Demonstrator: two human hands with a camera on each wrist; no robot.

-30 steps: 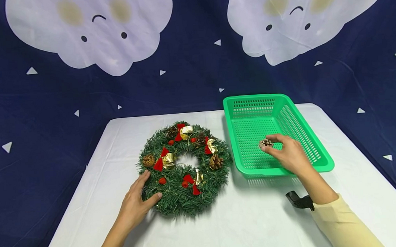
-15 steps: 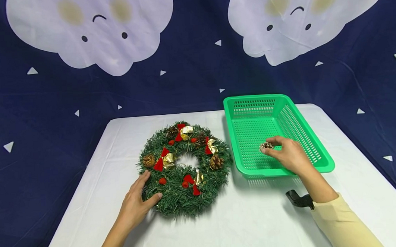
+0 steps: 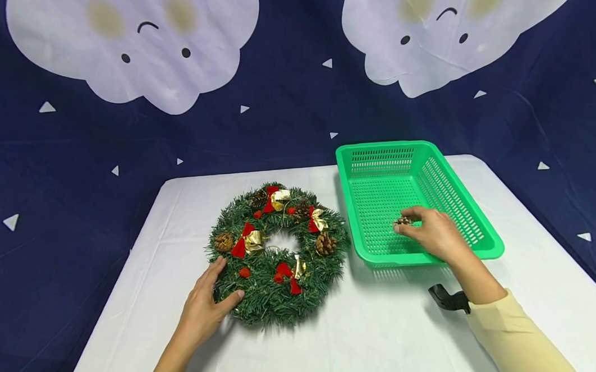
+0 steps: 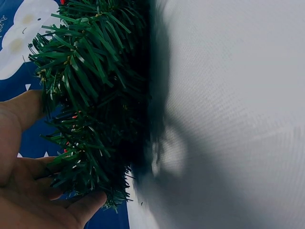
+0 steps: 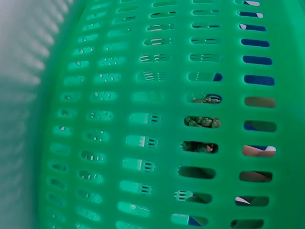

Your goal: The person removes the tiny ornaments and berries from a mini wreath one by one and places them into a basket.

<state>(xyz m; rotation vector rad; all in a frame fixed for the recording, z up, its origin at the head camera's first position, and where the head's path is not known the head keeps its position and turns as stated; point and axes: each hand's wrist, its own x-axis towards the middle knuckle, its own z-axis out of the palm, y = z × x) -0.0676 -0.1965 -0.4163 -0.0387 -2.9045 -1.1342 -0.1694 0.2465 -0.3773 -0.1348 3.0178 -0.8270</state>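
A round green wreath [image 3: 274,305] with red and gold bows, red berries and pine cones lies on the white table. My left hand [image 3: 203,306] rests on its lower left edge, fingers relaxed and spread, the thumb on the needles. In the left wrist view the fingers [image 4: 88,207] touch the outer side of the greenery. My right hand [image 3: 434,232] pinches a small pine cone [image 3: 403,221] between thumb and fingertips, low inside the green basket [image 3: 358,228]. Fingers partly cover the cone. In the right wrist view the cone [image 5: 204,122] shows through slots in the basket wall.
The white cloth-covered table [image 3: 356,340] ends at a dark blue backdrop [image 3: 295,130] with clouds and small triangles. The basket's near rim [image 3: 398,259] passes under my right wrist. A black wrist mount [image 3: 448,299] sticks out below that wrist.
The pine cone has sunk slightly and turned in my right fingers, so less of it shows. My left hand and the wreath stay where they were.
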